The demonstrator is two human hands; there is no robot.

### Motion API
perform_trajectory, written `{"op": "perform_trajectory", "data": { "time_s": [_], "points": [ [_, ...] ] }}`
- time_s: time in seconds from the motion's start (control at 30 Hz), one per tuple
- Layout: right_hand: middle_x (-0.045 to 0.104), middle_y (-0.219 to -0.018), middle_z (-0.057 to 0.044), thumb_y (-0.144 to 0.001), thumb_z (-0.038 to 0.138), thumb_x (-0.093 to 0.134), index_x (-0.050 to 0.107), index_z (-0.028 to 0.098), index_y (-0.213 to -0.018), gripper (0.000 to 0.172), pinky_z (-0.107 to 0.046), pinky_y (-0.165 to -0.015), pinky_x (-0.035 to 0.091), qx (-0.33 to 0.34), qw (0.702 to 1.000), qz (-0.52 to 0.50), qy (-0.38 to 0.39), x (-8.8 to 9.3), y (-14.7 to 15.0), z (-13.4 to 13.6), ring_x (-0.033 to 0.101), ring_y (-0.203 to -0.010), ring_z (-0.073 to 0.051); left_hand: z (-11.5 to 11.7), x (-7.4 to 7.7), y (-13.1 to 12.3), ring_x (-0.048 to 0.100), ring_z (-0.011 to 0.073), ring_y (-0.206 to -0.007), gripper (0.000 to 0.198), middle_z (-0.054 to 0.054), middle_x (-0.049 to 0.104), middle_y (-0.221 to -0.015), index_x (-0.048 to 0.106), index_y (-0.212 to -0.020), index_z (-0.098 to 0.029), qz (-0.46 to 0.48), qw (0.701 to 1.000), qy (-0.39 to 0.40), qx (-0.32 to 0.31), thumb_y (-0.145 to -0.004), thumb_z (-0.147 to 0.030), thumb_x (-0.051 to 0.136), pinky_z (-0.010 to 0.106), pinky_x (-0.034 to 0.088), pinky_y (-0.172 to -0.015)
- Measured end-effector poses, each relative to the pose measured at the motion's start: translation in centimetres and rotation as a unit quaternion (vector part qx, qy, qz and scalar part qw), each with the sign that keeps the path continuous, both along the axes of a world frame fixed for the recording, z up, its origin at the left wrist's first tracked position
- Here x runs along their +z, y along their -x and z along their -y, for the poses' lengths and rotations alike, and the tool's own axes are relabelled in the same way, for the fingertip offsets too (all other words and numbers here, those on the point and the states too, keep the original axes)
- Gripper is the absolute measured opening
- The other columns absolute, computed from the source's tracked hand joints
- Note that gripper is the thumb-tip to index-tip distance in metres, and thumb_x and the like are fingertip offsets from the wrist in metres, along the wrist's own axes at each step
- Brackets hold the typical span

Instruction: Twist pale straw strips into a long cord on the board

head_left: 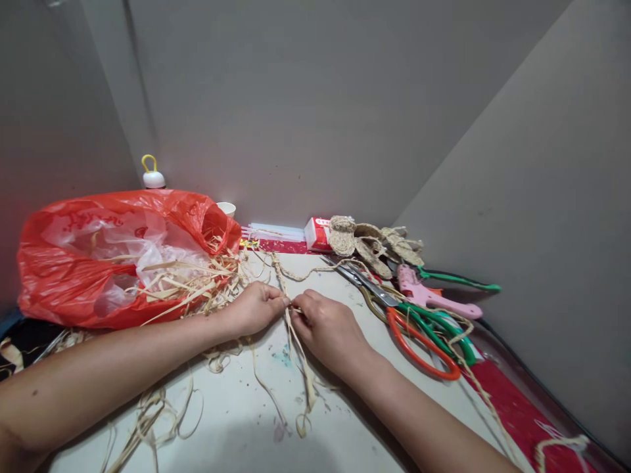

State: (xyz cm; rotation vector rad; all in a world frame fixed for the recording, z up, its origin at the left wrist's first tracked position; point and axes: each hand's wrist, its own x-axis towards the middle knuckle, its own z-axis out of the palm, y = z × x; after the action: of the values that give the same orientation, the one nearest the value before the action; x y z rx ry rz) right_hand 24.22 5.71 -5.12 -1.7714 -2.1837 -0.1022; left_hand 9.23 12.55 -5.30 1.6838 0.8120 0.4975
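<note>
Currently, straw cord (282,279): 1, runs betw. fingertips, loose ends twd person on surface (221,407)
L hand (259,307): fingers pinched on cord
R hand (328,328): fingers tog. on cord strands, just beside L
Red bag (64,282): 1, L side
Pink glue gun (414,289): 1, R side
Scissors (421,348): overlapping, ct unclear
</note>
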Motion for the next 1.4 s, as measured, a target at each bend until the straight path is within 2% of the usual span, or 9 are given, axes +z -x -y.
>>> {"op": "perform_trajectory", "data": {
  "time_s": [0.2,0.43,0.5,0.73,0.8,0.9,1.07,1.2,1.4],
  "points": [
    [0.063,-0.077,-0.005,-0.083,0.017,0.046,0.061,0.018,-0.078,0.017,-0.026,-0.062,0.037,0.009,0.998,-0.054,0.015,-0.1,-0.2,-0.3,0.057,-0.068,-0.017,0.1,0.2,-0.1,0.022,0.0053,-0.032,0.026,-0.009,0.031,-0.038,0.049,-0.06,-0.018,0.0,0.992,0.12,0.031,-0.075,-0.039,0.054,0.021,0.013,-0.035],
    [0.067,-0.095,-0.01,-0.082,0.026,0.046,0.06,0.014,-0.114,0.037,-0.032,-0.074,0.045,0.009,0.975,-0.204,0.087,0.7,-1.6,-0.3,0.061,-0.083,-0.021,-0.1,0.1,0.0,0.022,0.0043,-0.031,0.023,-0.009,0.034,-0.037,0.052,-0.06,-0.017,0.047,0.985,0.156,0.059,-0.071,-0.035,0.058,0.021,0.014,-0.034],
    [0.067,-0.098,-0.01,-0.084,0.028,0.041,0.062,0.015,-0.112,0.038,-0.033,-0.078,0.046,0.02,0.96,-0.258,0.109,0.7,-2.3,-0.3,0.061,-0.09,-0.023,-0.1,0.0,0.0,0.022,0.0045,-0.03,0.022,-0.009,0.034,-0.035,0.053,-0.06,-0.017,0.041,0.985,0.154,0.064,-0.072,-0.034,0.057,0.021,0.013,-0.033],
    [0.068,-0.076,-0.006,-0.082,0.033,0.048,0.059,0.017,-0.112,0.035,-0.03,-0.052,0.043,-0.064,0.91,-0.392,0.123,0.3,-2.7,-0.3,0.053,-0.053,-0.016,-0.2,-0.6,0.0,0.022,0.0051,-0.029,0.019,-0.009,0.034,-0.034,0.059,-0.064,-0.016,0.038,0.984,0.155,0.083,-0.073,-0.032,0.057,0.022,0.01,-0.032],
    [0.065,-0.068,-0.004,-0.081,0.034,0.053,0.061,0.018,-0.101,0.027,-0.029,-0.05,0.042,-0.063,0.903,-0.41,0.108,0.7,-2.0,0.2,0.052,-0.051,-0.016,-0.3,-0.7,0.0,0.022,0.0054,-0.03,0.019,-0.009,0.034,-0.034,0.058,-0.062,-0.016,0.04,0.983,0.156,0.085,-0.073,-0.031,0.057,0.022,0.011,-0.032],
    [0.065,-0.065,-0.004,-0.079,0.032,0.057,0.062,0.019,-0.082,0.014,-0.029,-0.052,0.044,-0.039,0.92,-0.386,0.062,1.0,-0.8,0.9,0.056,-0.054,-0.017,-0.1,-0.5,0.1,0.022,0.0052,-0.03,0.021,-0.008,0.033,-0.034,0.054,-0.058,-0.017,0.052,0.981,0.164,0.087,-0.074,-0.03,0.057,0.022,0.011,-0.032],
    [0.07,-0.08,-0.007,-0.084,0.022,0.052,0.064,0.02,-0.085,0.012,-0.03,-0.066,0.049,0.017,0.969,-0.237,-0.071,-0.1,0.0,1.1,0.064,-0.068,-0.019,0.0,-0.1,0.1,0.02,0.0042,-0.028,0.023,-0.009,0.031,-0.034,0.047,-0.055,-0.018,0.083,0.971,0.211,0.071,-0.074,-0.027,0.056,0.021,0.012,-0.031],
    [0.071,-0.082,-0.007,-0.087,0.019,0.05,0.063,0.02,-0.087,0.012,-0.028,-0.07,0.05,0.035,0.974,-0.181,-0.129,-0.7,-0.4,0.8,0.065,-0.073,-0.018,-0.1,-0.2,0.1,0.019,0.0042,-0.028,0.022,-0.009,0.03,-0.034,0.047,-0.056,-0.017,0.096,0.969,0.219,0.061,-0.074,-0.026,0.055,0.02,0.012,-0.031],
    [0.066,-0.074,-0.005,-0.088,0.019,0.049,0.063,0.018,-0.083,0.015,-0.026,-0.061,0.047,0.074,0.978,-0.108,-0.16,-1.1,-0.8,0.8,0.062,-0.065,-0.016,0.0,-0.1,0.1,0.02,0.0042,-0.03,0.024,-0.009,0.03,-0.036,0.044,-0.053,-0.018,0.103,0.969,0.217,0.064,-0.074,-0.024,0.055,0.021,0.012,-0.031]
  ]
}}
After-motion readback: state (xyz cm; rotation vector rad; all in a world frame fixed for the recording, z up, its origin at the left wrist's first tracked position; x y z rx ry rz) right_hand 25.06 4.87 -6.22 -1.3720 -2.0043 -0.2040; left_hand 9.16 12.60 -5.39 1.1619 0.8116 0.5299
